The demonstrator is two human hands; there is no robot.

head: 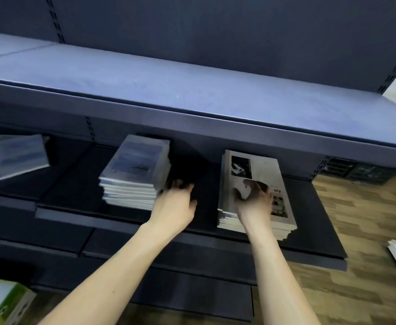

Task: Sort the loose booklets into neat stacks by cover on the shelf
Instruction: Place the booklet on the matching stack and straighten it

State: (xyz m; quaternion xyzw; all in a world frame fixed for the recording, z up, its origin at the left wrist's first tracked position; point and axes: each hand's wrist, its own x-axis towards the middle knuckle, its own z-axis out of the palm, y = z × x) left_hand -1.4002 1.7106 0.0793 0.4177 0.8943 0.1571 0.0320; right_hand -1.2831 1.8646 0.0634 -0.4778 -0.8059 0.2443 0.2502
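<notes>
The dark shelf [314, 226] served as the reference for everything: toward its right end lay the right stack [260, 170] of booklets with grey-and-black covers, and left of that, across a bare strip of shelf, stood the middle stack [133, 170] with bluish photo covers, while a third stack [16, 158] sat farther left on the neighbouring shelf section. The right hand [254, 198] rested on top of the right stack, its fingers [247, 184] loosely curled and a little spread over the top cover, pressing down rather than plainly pinching anything; whether a fingertip had hooked under a cover edge could not be told through the blur. The left hand [175, 200] sat on the shelf just beside the middle stack's right face, fingers slightly bent and apart, their tips touching or very nearly touching the lower booklets' edges and holding nothing. The booklets looked thin, light and floppy singly, with smooth, probably slippery covers, so a lone copy would bend if lifted by a corner; as a stack they would be stiffer and heavier but prone to shearing sideways, as the stepped front edges of the right stack already suggested. The safer hold seemed to be flat palms against opposite sides, squaring the edges, or a pinch along the spine.
</notes>
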